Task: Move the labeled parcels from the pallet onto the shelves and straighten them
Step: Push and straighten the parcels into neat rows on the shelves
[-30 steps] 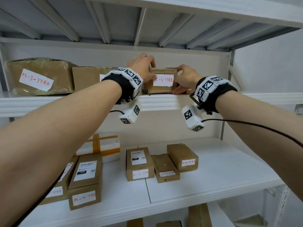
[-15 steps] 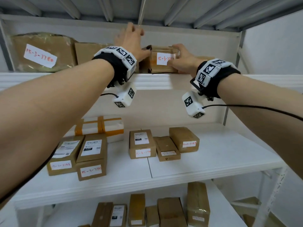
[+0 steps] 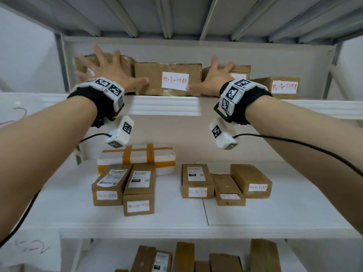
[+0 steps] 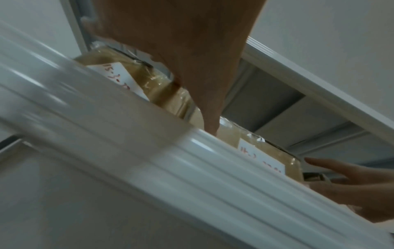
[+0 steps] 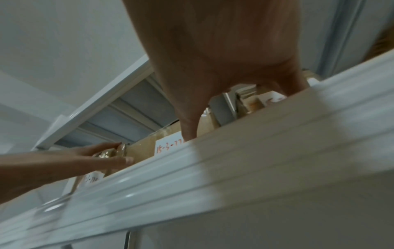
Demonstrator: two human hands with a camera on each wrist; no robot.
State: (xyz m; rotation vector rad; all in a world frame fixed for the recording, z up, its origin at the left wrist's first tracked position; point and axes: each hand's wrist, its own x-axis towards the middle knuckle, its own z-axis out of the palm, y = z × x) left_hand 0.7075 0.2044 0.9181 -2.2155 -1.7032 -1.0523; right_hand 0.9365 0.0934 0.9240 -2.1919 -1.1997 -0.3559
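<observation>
Labelled brown parcels stand in a row on the top shelf [image 3: 165,107]. My left hand [image 3: 112,73] is spread flat against a plastic-wrapped parcel [image 3: 127,63] at the left, its thumb touching the left side of the middle box [image 3: 157,75], labelled in red. My right hand [image 3: 214,79] is open too, thumb by that label's lower right corner, fingers over a small box [image 3: 241,69]. Another labelled box [image 3: 282,87] stands further right. The left wrist view shows the left hand [image 4: 192,59] over the wrapped parcel [image 4: 157,87]. From the right wrist, the right hand [image 5: 213,67] touches the middle box [image 5: 145,148].
The middle shelf [image 3: 275,213] carries several small labelled boxes and a white foam parcel [image 3: 137,158] bound with orange tape. More boxes [image 3: 196,260] stand on the shelf below. A metal upright [image 3: 332,71] closes the top shelf's right end; ribbed steel decking hangs close above.
Both hands held the small labelled box on the top shelf; they have let go and spread. The left hand moved left onto the wrapped parcel. The view widened.
</observation>
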